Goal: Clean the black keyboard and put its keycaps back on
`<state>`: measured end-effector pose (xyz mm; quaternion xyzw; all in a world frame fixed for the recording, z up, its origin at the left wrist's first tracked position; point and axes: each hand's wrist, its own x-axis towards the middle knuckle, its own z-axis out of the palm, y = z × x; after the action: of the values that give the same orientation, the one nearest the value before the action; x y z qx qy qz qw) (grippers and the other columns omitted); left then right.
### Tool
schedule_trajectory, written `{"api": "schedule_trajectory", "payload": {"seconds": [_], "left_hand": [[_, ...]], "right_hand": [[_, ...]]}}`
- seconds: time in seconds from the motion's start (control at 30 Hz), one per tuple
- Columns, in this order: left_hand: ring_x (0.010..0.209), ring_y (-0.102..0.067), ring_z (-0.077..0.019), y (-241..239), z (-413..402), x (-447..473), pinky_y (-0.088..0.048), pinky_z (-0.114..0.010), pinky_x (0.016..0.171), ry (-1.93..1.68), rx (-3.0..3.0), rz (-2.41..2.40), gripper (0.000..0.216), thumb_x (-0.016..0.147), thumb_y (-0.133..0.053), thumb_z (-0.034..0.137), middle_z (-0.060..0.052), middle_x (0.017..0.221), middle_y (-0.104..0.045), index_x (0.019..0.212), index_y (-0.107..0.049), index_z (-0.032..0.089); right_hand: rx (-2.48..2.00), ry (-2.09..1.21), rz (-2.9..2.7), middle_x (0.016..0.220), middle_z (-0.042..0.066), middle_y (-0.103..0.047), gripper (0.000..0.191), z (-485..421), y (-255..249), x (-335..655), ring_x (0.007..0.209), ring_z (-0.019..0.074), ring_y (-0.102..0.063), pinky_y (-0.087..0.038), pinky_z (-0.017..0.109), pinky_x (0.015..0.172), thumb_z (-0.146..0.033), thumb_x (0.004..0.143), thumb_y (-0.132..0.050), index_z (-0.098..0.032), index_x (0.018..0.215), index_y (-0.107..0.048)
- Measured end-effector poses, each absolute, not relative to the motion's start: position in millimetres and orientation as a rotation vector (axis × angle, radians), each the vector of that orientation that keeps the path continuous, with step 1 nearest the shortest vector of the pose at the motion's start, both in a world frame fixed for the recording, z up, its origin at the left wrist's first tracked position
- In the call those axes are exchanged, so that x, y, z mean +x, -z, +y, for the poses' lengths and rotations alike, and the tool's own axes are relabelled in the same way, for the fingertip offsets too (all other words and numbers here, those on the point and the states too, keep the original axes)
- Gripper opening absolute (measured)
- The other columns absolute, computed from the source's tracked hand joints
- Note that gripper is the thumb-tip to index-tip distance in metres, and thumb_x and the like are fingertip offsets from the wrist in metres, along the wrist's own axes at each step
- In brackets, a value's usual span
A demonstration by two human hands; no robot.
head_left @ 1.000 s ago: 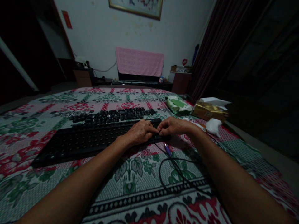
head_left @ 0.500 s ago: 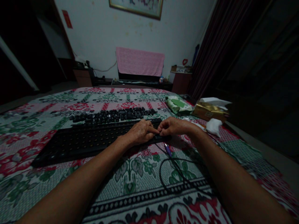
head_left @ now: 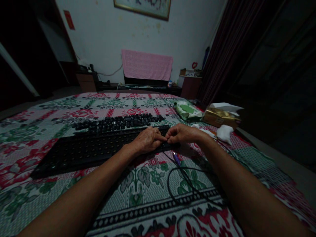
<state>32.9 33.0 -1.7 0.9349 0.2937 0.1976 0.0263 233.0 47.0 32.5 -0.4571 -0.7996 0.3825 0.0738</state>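
Note:
A black keyboard (head_left: pixel 81 148) without its keycaps lies on the patterned bedspread, rows of small light dots showing on it. Over its right part rests my left hand (head_left: pixel 149 140), index finger stretched toward the right fingertips and the other fingers partly bent. My right hand (head_left: pixel 181 133) is closed in a pinch at the keyboard's right end, and whatever sits between thumb and finger is hidden. The fingertips of both hands nearly meet there. Behind the keyboard lies a long pile of loose black keycaps (head_left: pixel 118 122).
A purple-handled tool (head_left: pixel 176 159) and a black cable (head_left: pixel 169 184) lie in front of the keyboard. To the right are a green wipes packet (head_left: pixel 187 111), a gold tissue box (head_left: pixel 219 117) and crumpled white tissue (head_left: pixel 224 134). The bedspread (head_left: pixel 138 177) lies under everything.
The view has shifted very slightly. Both hands stay at the same spot on the keyboard's right end, with hardly any finger movement visible.

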Motion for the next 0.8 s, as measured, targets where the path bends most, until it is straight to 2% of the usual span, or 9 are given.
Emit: {"api": "schedule_trajectory", "payload": {"seconds": [0.47,0.8], "left_hand": [[0.074,-0.053,-0.0124,-0.1,33.3,32.6,-0.038,-0.023,0.066,-0.626,2.889,0.891,0.028,0.08,-0.044,0.021,-0.002,0.081,-0.061,0.094,-0.067,0.027],[0.078,-0.052,-0.0136,1.1,33.8,34.2,-0.038,-0.026,0.07,-0.571,2.922,0.909,0.031,0.079,-0.043,0.02,-0.001,0.084,-0.061,0.099,-0.065,0.03]], "right_hand": [[-1.318,-1.114,-2.448,0.065,-0.002,-0.061,0.022,48.5,-29.2,232.1,0.055,0.0072,-0.049,-0.039,0.018,0.052,-0.023,0.066,-0.059,-0.015,0.085,-0.066],[-1.368,-1.004,-2.461,0.067,0.0,-0.062,0.022,46.2,-32.3,230.4,0.057,0.0083,-0.051,-0.039,0.019,0.052,-0.022,0.065,-0.058,-0.014,0.084,-0.066]]}}
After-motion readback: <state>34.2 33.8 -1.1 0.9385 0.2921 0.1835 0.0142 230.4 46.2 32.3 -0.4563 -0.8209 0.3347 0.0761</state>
